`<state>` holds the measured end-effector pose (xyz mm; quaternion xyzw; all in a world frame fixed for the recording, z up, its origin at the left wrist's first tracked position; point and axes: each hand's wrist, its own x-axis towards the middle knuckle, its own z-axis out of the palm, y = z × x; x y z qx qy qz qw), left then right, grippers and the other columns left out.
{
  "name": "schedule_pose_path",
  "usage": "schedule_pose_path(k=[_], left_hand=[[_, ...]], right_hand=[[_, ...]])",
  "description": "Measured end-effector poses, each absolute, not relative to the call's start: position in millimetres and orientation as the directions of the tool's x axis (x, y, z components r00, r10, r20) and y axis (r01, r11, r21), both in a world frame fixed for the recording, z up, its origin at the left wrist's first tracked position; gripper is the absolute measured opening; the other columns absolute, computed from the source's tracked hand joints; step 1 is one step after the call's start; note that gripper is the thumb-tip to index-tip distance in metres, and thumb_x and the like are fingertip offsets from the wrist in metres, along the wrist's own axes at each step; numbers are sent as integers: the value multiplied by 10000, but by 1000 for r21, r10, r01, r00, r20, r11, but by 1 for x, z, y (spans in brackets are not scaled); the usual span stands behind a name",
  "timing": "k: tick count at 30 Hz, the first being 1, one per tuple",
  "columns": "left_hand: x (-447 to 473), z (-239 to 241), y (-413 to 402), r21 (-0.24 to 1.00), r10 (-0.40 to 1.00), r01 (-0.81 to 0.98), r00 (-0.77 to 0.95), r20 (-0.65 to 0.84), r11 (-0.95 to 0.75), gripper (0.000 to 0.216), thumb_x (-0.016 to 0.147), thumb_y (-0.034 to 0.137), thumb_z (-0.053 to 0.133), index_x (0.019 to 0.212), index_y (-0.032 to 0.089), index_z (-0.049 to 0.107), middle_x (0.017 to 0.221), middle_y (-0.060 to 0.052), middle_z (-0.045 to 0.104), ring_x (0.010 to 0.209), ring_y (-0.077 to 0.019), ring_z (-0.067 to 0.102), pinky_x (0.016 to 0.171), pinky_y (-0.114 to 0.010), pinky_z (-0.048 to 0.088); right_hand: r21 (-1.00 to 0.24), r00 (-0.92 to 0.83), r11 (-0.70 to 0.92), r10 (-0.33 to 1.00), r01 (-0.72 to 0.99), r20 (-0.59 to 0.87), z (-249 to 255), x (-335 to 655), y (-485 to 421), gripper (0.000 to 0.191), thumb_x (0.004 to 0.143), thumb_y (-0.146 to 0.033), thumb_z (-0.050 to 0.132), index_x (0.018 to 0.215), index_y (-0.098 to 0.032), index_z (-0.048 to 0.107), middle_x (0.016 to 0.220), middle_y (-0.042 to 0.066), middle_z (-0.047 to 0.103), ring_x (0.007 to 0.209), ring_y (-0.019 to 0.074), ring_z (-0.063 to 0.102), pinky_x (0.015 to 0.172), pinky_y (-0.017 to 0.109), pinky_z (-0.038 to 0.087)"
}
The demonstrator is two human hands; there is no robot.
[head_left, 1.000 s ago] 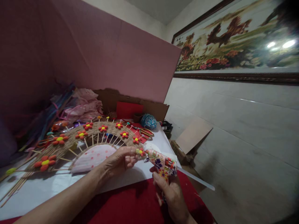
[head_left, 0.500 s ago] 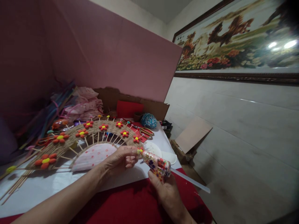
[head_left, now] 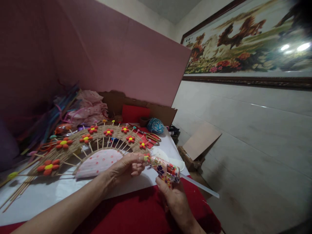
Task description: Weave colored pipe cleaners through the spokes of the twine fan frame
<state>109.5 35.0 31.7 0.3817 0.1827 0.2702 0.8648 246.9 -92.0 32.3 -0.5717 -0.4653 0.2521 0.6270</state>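
In my right hand (head_left: 174, 200) is a glue gun (head_left: 163, 169) with a flowery pattern, a long clear glue stick (head_left: 201, 186) jutting from its back. My left hand (head_left: 130, 163) pinches a small orange-red flower (head_left: 147, 157) with a yellow-green part right at the gun's nozzle. Whether nozzle and flower touch is hard to make out. To the left lies a fan-shaped piece (head_left: 73, 151) of woven twine on thin sticks. Several red-orange flowers with yellow centres (head_left: 48, 167) sit on its band, and a dotted white cloth half-round (head_left: 98, 163) fills its inner part.
Behind the fan are scissors (head_left: 153, 136), a ball of blue yarn (head_left: 155, 125), a small brown pot (head_left: 144, 121) and red sheets (head_left: 135, 113). A white plate (head_left: 159, 154) lies past the gun. Crumpled pink cloth (head_left: 89, 105) is piled at back left. Red cloth (head_left: 136, 211) covers the near edge.
The glue gun and my right hand have shifted very slightly to the right. My left hand keeps its pinch on the flower in nearly the same place.
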Motion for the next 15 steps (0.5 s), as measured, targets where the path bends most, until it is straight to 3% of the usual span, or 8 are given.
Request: schedule_pose_path(k=[5, 10, 15], left_hand=[[112, 33, 28, 712, 556, -326, 824, -107, 621, 153, 675, 180, 707, 711, 112, 574, 613, 9, 504, 431, -17, 377, 371, -136, 178], [114, 35, 20, 675, 493, -338, 869, -44, 656, 136, 722, 182, 663, 674, 114, 555, 559, 48, 392, 454, -33, 343, 398, -155, 181], [117, 39, 12, 686, 554, -367, 830, -64, 628, 117, 700, 180, 678, 779, 108, 630, 693, -12, 532, 609, -80, 472, 529, -180, 327]], right_hand=[[-971, 381, 152, 900, 182, 212, 18, 248, -93, 254, 725, -444, 631, 655, -200, 646, 402, -29, 520, 518, 174, 583, 487, 227, 436], [-993, 388, 98, 914, 69, 117, 3, 245, -95, 346, 736, -497, 602, 598, -181, 570, 377, -59, 436, 308, 86, 357, 329, 211, 290], [-993, 391, 116, 914, 19, 114, -1, 244, -96, 377, 726, -519, 605, 574, -184, 522, 399, -59, 418, 335, 85, 355, 337, 210, 299]])
